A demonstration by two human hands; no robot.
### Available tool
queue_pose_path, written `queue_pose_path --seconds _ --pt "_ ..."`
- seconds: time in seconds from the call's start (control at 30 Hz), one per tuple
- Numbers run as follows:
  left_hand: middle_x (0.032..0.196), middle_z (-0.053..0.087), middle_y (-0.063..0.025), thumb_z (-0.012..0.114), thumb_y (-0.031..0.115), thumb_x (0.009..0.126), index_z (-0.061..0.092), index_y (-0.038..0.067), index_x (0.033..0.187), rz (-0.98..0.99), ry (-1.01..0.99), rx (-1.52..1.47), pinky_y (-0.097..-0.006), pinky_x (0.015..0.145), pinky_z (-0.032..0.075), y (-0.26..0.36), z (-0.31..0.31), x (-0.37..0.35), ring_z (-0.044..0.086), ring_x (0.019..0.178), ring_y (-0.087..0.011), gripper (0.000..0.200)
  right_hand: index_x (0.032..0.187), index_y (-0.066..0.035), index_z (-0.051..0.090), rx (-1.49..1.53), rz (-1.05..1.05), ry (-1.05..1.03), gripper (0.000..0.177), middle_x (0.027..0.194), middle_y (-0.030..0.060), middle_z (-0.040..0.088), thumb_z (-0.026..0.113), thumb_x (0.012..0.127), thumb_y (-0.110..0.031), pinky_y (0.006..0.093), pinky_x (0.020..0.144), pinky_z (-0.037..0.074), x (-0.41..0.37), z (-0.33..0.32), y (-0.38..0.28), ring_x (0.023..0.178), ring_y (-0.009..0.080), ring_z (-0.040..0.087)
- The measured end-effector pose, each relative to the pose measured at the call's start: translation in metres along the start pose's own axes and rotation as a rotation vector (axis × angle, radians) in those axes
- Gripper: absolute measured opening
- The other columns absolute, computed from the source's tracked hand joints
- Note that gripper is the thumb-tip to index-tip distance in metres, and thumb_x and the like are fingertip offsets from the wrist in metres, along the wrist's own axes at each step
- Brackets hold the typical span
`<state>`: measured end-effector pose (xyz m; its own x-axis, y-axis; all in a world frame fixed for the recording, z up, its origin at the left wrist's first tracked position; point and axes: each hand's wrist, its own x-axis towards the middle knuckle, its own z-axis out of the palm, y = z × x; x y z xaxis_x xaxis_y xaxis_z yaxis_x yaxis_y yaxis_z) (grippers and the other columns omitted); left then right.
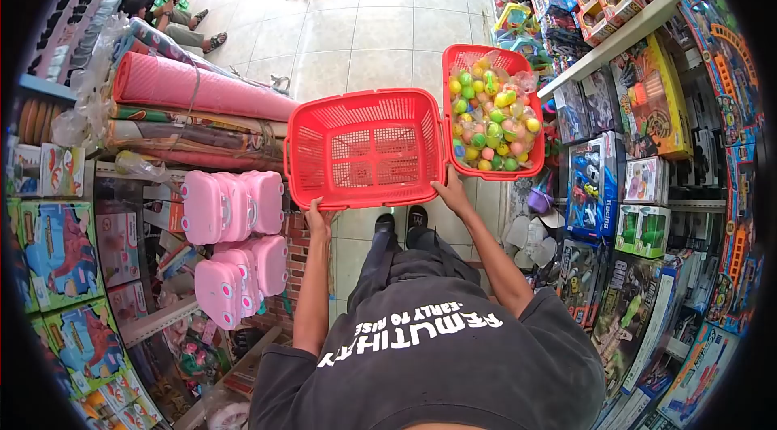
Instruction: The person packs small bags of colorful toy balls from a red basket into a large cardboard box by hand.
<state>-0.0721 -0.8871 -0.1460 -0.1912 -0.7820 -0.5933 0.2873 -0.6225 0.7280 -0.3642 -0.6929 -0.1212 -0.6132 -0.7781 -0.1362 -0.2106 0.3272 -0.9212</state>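
Observation:
An empty red plastic basket [366, 202] with slotted walls is held out in front of me. My left hand [318, 218] grips its near rim at the left corner, fingers mostly under the edge. At the near right corner my right hand [452, 190] is closed on the same rim. Just right of it stands a second red basket [494, 174], filled with bagged, brightly coloured plastic balls [495, 116] in yellow, green, orange and blue. Neither hand touches the balls.
Pink rolled mats [202, 88] lie on the left, above hanging pink cases [231, 207]. Boxed toys [591, 179] crowd the right shelves, with a white shelf edge [611, 41] jutting out. A person [174, 25] sits at the far left on the tiled floor [376, 25].

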Motion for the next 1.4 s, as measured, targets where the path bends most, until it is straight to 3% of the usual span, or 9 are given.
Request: queue_pose_path --seconds 0.1,0.23,0.53,0.83,0.93,1.07,1.2,1.27,1.4 --pt "0.099 0.061 -0.0062 0.056 0.026 0.082 0.051 0.006 0.109 -0.042 0.008 0.206 -0.0339 0.068 0.054 -0.007 0.001 0.011 0.063 0.089 -0.0192 0.034 0.121 0.0 0.036 0.118 0.035 -0.024 0.05 0.11 0.0166 0.055 0.06 0.082 -0.021 0.035 0.087 0.043 0.004 0.02 0.052 0.103 0.0233 0.056" --pt "0.104 0.06 -0.0043 0.056 0.035 0.084 0.045 0.011 0.119 -0.119 -0.008 0.439 -0.0336 0.07 0.052 0.001 -0.002 0.015 0.061 0.093 -0.0178 0.044 0.118 0.001 0.035 0.284 0.163 -0.038 0.047 0.109 0.0167 0.053 0.058 0.086 -0.024 0.033 0.087 0.043 -0.005 0.022 0.027 0.101 0.0222 0.055" --pt "0.119 0.05 -0.0155 0.054 0.052 0.084 0.029 0.011 0.131 -0.129 -0.139 0.514 -0.0392 0.082 0.045 -0.01 0.004 -0.012 0.054 0.104 -0.0267 0.067 0.124 -0.01 0.037 0.521 0.54 0.151 0.049 0.109 0.0067 0.055 0.046 0.09 -0.044 0.0346 0.077 0.05 -0.023 0.036 0.013 0.093 0.0175 0.057" --pt "0.091 0.063 -0.0046 0.051 0.039 0.089 0.057 0.004 0.103 -0.32 -0.729 1.004 -0.0281 0.072 0.045 0.003 0.017 -0.03 0.058 0.082 -0.0135 0.038 0.118 -0.011 0.042 0.626 0.675 0.334 0.043 0.11 0.0089 0.056 0.046 0.09 -0.043 0.0348 0.075 0.048 -0.077 0.026 0.038 0.095 0.02 0.058" --pt "0.078 0.059 -0.0001 0.048 0.031 0.092 0.057 0.005 0.093 -0.138 -0.735 0.936 -0.0201 0.059 0.04 0.011 0.058 -0.032 0.052 0.063 -0.0071 0.028 0.114 -0.011 0.046 0.617 0.642 0.492 0.037 0.106 0.0067 0.057 0.049 0.089 -0.038 0.0331 0.073 0.048 -0.092 0.003 0.045 0.093 0.0182 0.057" --pt "0.075 0.058 0.0007 0.048 0.025 0.091 0.057 0.005 0.093 0.036 -0.816 0.87 -0.0189 0.058 0.04 0.014 0.127 -0.027 0.051 0.062 -0.006 0.022 0.103 -0.011 0.054 0.493 0.445 0.786 0.023 0.095 0.0011 0.059 0.052 0.088 -0.029 0.0281 0.068 0.045 -0.09 -0.044 0.05 0.089 0.0124 0.057" --pt "0.084 0.059 -0.0032 0.05 0.018 0.09 0.055 0.001 0.1 0.253 -0.896 0.849 -0.0224 0.064 0.044 0.0 0.203 -0.035 0.055 0.073 -0.0091 0.02 0.098 -0.008 0.057 0.3 0.257 0.935 0.02 0.092 0.001 0.06 0.054 0.087 -0.024 0.0274 0.067 0.044 -0.063 -0.1 0.045 0.085 0.0112 0.057" --pt "0.087 0.059 -0.0052 0.052 0.014 0.089 0.053 -0.001 0.103 0.325 -0.911 0.795 -0.024 0.067 0.047 -0.016 0.241 -0.029 0.057 0.078 -0.0115 0.021 0.093 -0.003 0.058 0.126 0.071 0.992 0.019 0.087 0.0062 0.062 0.053 0.085 -0.019 0.0302 0.073 0.046 -0.038 -0.132 0.036 0.081 0.0182 0.059" --pt "0.11 0.053 -0.0173 0.056 0.016 0.086 0.045 -0.004 0.118 0.728 -0.834 0.953 -0.0337 0.089 0.041 -0.065 0.295 -0.002 0.052 0.104 -0.026 0.039 0.093 -0.001 0.058 -0.001 0.108 0.927 0.024 0.091 0.0155 0.062 0.057 0.081 -0.022 0.0354 0.076 0.045 0.017 -0.185 0.055 0.086 0.0295 0.06"
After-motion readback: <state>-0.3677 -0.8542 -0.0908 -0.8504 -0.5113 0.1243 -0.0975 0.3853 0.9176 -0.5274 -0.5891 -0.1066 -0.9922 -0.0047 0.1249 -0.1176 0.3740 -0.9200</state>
